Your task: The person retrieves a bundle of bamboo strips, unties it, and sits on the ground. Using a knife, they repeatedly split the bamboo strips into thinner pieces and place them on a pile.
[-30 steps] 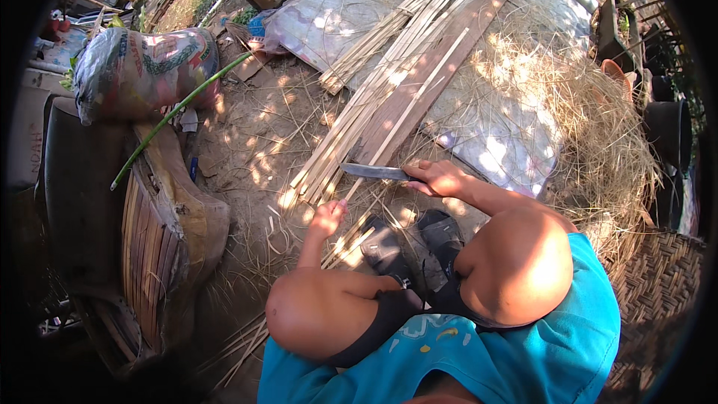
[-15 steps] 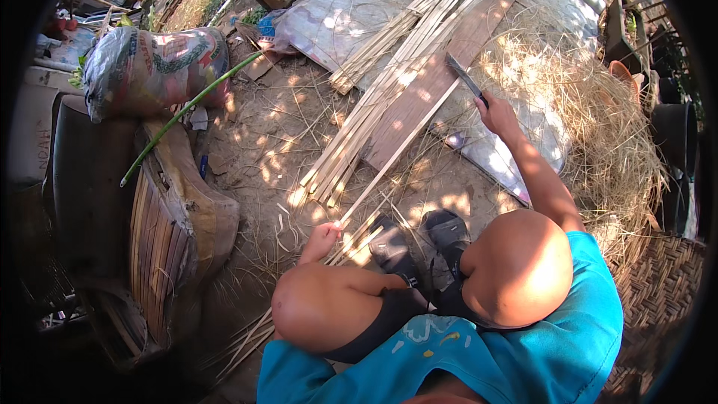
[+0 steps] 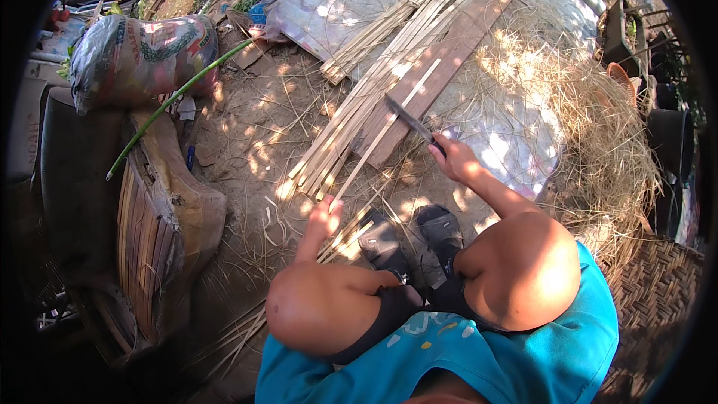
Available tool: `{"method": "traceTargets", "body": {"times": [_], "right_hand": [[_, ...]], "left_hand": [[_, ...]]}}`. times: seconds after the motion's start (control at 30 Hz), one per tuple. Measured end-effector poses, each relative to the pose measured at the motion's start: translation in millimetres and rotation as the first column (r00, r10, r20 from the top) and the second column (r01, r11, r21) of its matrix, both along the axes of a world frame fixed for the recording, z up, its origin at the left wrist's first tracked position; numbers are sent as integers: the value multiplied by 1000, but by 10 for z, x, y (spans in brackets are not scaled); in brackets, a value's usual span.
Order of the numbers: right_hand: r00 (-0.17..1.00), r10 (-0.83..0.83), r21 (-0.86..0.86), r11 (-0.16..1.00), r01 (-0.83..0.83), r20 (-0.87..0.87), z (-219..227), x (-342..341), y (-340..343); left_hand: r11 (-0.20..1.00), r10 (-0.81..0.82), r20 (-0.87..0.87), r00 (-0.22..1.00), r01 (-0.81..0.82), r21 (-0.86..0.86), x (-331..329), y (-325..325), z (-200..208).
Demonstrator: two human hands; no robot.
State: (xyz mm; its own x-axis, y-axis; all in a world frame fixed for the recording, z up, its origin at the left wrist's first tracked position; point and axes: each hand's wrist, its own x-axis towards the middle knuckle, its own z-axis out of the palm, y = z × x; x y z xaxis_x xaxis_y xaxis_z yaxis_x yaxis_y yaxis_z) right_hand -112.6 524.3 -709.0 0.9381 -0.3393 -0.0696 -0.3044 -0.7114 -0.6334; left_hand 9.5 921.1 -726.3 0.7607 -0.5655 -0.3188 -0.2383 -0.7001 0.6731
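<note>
My left hand (image 3: 324, 217) pinches the near end of a thin bamboo strip (image 3: 374, 142). The strip runs away from me over a brown wooden board (image 3: 467, 39). In my right hand (image 3: 455, 158) is a knife (image 3: 410, 119), its dark blade lying across the strip at the board's near part. Left of the board, and partly over it, a bundle of pale bamboo strips (image 3: 357, 116) stretches into the distance. More strips (image 3: 350, 238) lie by my feet, some hidden beneath my left leg.
A heap of fine shavings (image 3: 591, 131) spreads to the right, above a woven mat (image 3: 666, 307). At left lie a stuffed sack (image 3: 146, 52), a green stalk (image 3: 166, 105) and a carved wooden piece (image 3: 196, 206). Plastic sheeting (image 3: 336, 7) covers the far ground.
My right hand has drawn the knife nearer and leftward, bringing the blade across the strip. The strip's far end now lies over the board. My left hand has moved slightly forward.
</note>
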Motion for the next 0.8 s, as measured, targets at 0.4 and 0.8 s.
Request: {"method": "traceTargets", "body": {"times": [0.4,0.8], "right_hand": [[973,-225,-78,972,220,-59,438,246,-984],[968,-245,-155,955,252,63,169,365,-1122]], "left_hand": [[990,-108,-74,991,101,-100,-32,-19,-104],[986,-134,-71,988,140,90,132,580,-214]]}}
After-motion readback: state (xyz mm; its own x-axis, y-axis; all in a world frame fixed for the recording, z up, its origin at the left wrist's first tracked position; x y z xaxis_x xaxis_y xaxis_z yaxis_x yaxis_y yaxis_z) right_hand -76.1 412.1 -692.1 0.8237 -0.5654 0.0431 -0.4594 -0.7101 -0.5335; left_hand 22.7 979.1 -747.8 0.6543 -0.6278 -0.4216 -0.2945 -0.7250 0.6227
